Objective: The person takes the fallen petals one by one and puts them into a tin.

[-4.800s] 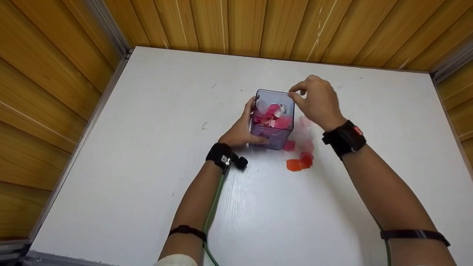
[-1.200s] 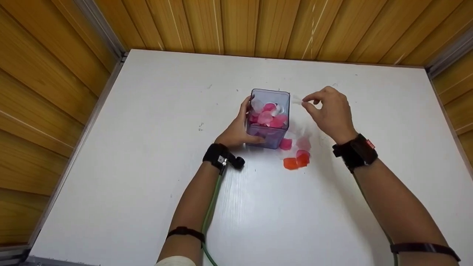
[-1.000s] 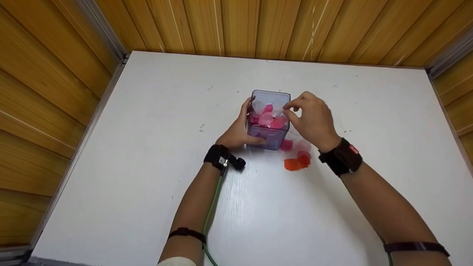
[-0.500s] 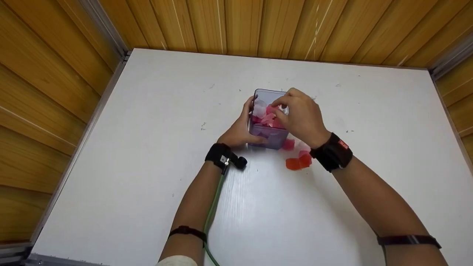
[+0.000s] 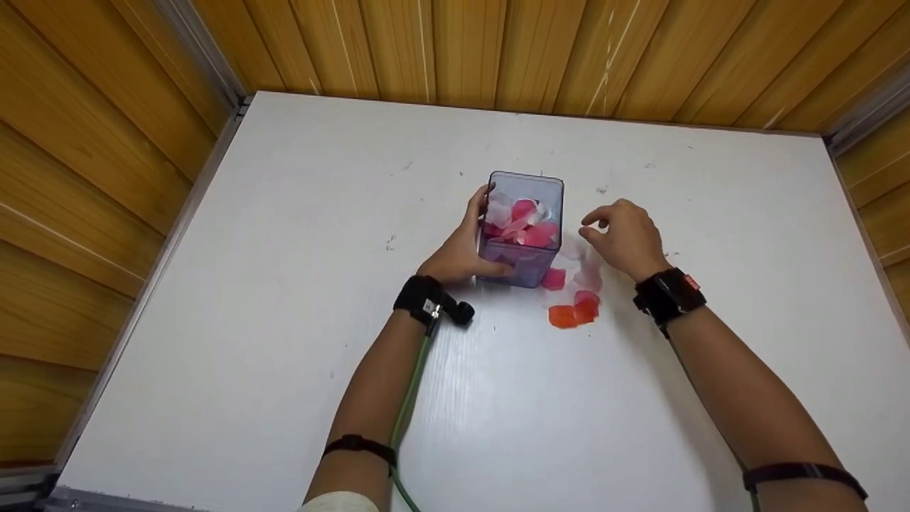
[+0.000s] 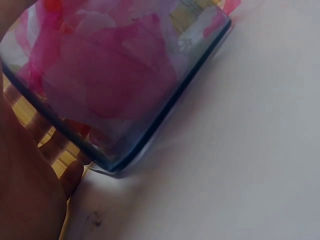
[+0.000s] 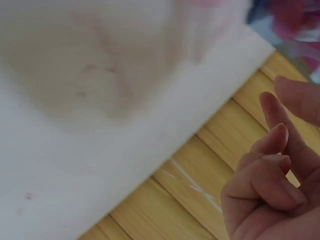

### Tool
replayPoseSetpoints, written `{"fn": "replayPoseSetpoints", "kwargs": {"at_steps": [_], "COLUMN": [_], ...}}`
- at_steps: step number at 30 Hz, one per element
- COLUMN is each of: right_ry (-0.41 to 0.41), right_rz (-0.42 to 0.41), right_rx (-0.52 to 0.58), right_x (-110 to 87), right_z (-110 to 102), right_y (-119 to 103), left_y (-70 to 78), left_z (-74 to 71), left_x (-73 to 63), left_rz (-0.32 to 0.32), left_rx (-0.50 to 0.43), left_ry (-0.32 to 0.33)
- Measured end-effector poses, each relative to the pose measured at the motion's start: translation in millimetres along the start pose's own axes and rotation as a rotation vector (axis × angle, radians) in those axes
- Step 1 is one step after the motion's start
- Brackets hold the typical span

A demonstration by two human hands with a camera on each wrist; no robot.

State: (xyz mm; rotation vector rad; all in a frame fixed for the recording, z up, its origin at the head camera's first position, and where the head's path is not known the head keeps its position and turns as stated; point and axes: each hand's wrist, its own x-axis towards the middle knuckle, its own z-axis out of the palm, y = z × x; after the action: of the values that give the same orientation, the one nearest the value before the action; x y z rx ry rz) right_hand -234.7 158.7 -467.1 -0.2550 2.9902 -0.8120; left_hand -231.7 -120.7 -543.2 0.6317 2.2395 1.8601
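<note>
A see-through purplish square plastic container (image 5: 522, 264) stands on the white table, its open top facing up. Pink, white and reddish petals (image 5: 524, 222) lie inside it. My left hand (image 5: 453, 254) grips its left side, thumb across the front wall. In the left wrist view, petals (image 6: 117, 75) press against the clear wall near that hand. My right hand (image 5: 627, 238) hovers to the right of the container, above loose petals. Its thumb and index finger are slightly apart with nothing between them, as the right wrist view also shows; the other fingers (image 7: 262, 180) are loosely bent.
Loose petals lie at the container's right: an orange one (image 5: 561, 316), a red one (image 5: 586, 308), a pink one (image 5: 554, 279) and pale ones (image 5: 589, 274). Wood-look panels (image 5: 462, 53) wall the table's back and sides. Green cables (image 5: 412, 387) run along both forearms.
The right hand carried a whitish petal from the right into the container, then drew back out to the right with its fingers empty. The left hand and container have stayed in place.
</note>
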Motion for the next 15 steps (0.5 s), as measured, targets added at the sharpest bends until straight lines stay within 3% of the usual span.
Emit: {"fn": "replayPoseSetpoints", "kwargs": {"at_steps": [7,15], "right_ry": [-0.112,-0.130], "right_rz": [0.034,0.049], "right_rx": [0.057,0.097], "right_x": [9.9,9.9], "right_z": [20.9,19.9], "right_y": [9.9,8.9], "left_y": [-0.9,0.0], "left_z": [1.0,3.1], "left_x": [-2.7,-1.0], "left_rz": [-0.014,0.008], "left_rx": [0.000,-0.017], "left_ry": [-0.002,-0.002]}}
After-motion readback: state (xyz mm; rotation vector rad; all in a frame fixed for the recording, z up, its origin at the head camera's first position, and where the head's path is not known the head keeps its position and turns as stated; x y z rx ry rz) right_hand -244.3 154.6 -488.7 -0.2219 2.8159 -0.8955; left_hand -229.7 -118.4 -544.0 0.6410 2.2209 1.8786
